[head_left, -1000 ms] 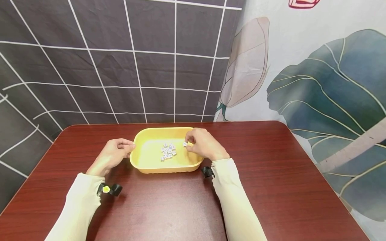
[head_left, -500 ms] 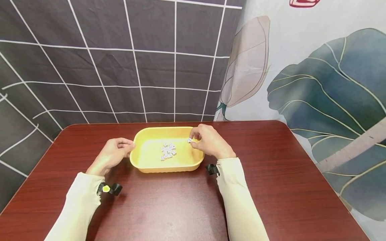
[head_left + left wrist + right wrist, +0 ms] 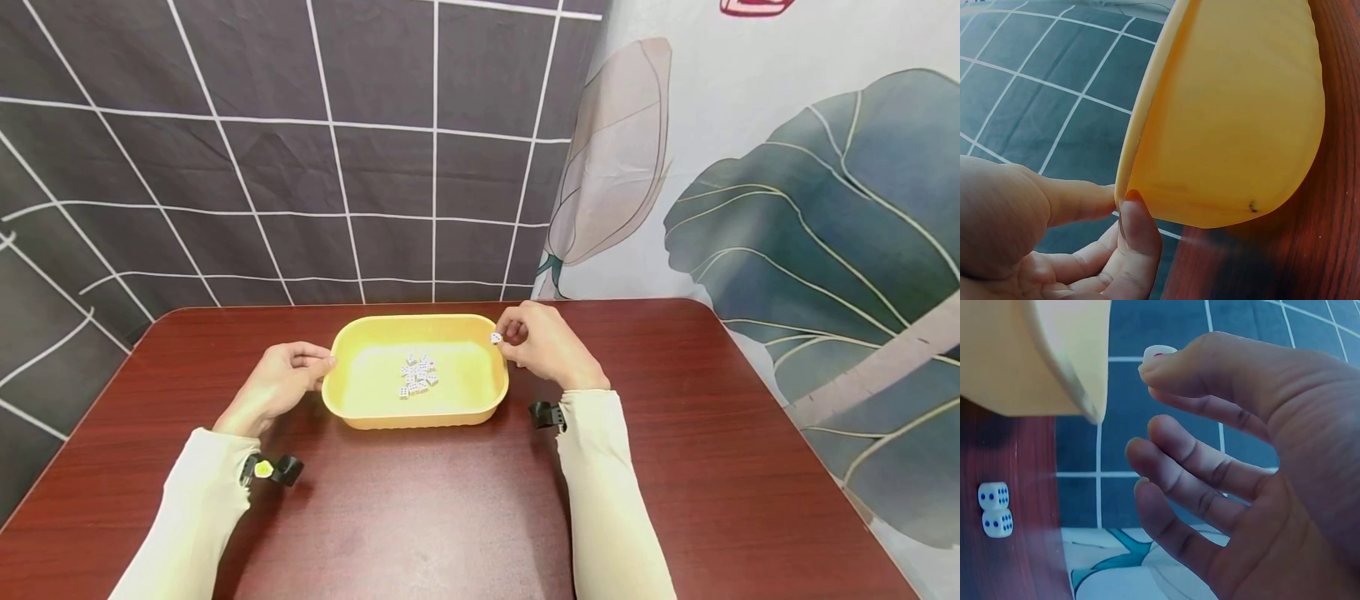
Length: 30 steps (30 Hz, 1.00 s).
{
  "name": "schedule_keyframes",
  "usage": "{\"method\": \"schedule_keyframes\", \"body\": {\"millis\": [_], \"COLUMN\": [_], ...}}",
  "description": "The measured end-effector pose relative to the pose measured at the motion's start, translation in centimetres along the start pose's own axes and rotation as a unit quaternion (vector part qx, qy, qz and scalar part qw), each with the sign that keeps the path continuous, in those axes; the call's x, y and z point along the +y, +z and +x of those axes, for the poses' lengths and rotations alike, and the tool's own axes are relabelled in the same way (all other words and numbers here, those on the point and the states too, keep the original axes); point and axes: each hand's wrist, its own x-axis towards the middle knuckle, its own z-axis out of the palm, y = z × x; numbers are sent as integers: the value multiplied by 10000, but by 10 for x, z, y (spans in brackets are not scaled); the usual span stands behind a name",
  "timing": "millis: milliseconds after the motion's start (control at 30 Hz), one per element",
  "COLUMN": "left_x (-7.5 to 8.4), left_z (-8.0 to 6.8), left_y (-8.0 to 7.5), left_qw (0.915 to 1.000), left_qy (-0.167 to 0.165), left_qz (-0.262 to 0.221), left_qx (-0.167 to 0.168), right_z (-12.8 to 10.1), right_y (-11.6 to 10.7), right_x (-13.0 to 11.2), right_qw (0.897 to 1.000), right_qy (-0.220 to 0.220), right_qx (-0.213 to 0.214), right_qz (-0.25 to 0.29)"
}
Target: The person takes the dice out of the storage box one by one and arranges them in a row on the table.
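A yellow tray [image 3: 375,408] sits mid-table with several small white dice [image 3: 417,377] clustered inside. My right hand [image 3: 501,337] pinches one white die [image 3: 496,337] between thumb and forefinger just over the tray's far right rim; the right wrist view shows that die [image 3: 1159,352] at my fingertips beside the tray edge [image 3: 1054,356]. My left hand [image 3: 326,364] holds the tray's left rim, with the thumb [image 3: 1138,231] under the edge and the forefinger [image 3: 1079,200] behind it.
Two white dice [image 3: 994,509] lie side by side on the dark red table [image 3: 420,517] beyond the tray, seen only in the right wrist view. A tiled cloth and a leaf-print cloth hang behind the table.
My right hand has lifted one die out of the tray's inside and carried it right and away, to the far right rim. The left hand and tray have stayed put.
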Motion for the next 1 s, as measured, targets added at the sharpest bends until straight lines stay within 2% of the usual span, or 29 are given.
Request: {"method": "schedule_keyframes", "body": {"millis": [133,600,1000], "left_x": [0,0,2], "left_z": [0,-1,-2], "left_y": [0,0,2], "left_qw": [10000,10000,9997], "left_qy": [-21,-23,-83], "left_qz": [-39,41,130], "left_qx": [-13,58,181], "right_z": [-1,-3,-6], "right_y": [-2,-7,-10], "right_x": [4,18,40], "right_qw": [9998,9993,9979], "right_qy": [181,225,517], "right_qx": [41,234,279], "right_qz": [-20,-188,-258]}}
